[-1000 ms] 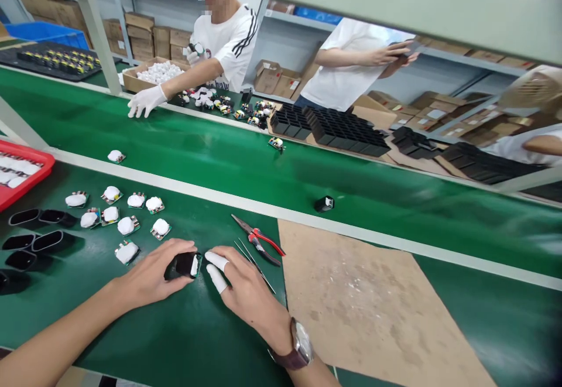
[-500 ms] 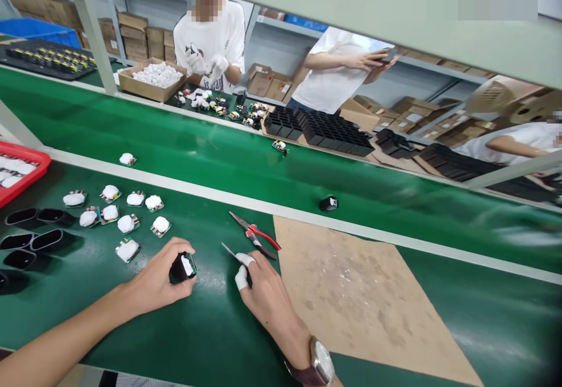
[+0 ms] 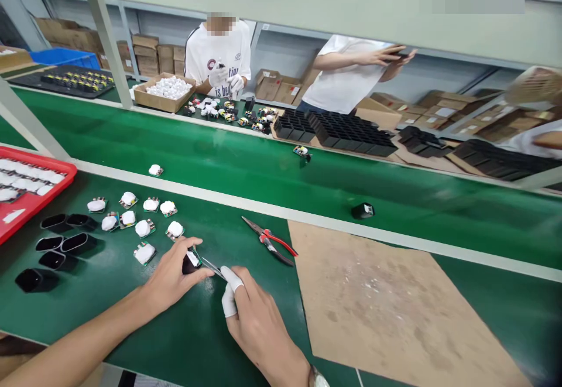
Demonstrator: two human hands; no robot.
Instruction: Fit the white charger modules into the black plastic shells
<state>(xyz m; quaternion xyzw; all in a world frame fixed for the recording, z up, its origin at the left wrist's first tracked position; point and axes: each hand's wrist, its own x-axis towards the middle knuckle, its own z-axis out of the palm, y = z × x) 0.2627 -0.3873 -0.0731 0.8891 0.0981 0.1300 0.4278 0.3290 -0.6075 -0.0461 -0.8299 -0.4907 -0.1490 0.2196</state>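
My left hand [image 3: 169, 276] grips a small black casing [image 3: 191, 261] with a white-topped board in it, held on the green table. My right hand [image 3: 252, 319], with white finger cots on two fingers, pinches metal tweezers [image 3: 213, 268] whose tips touch the casing's open end. Just left of the hands lie several small boards with white blobs [image 3: 144, 228], and further left stand several empty black casings [image 3: 65, 240].
Red-handled cutters [image 3: 272, 243] lie right of the hands, beside a brown cardboard sheet [image 3: 386, 305]. A red tray [image 3: 30, 188] sits at the far left. A black casing [image 3: 362, 211] and loose boards ride the green belt. Across it, other people work among black trays [image 3: 342, 132] and boxes.
My right hand picked up the tweezers from the table and brought their tips to the casing. My left hand tilted the casing toward them. The camera view shifted slightly.
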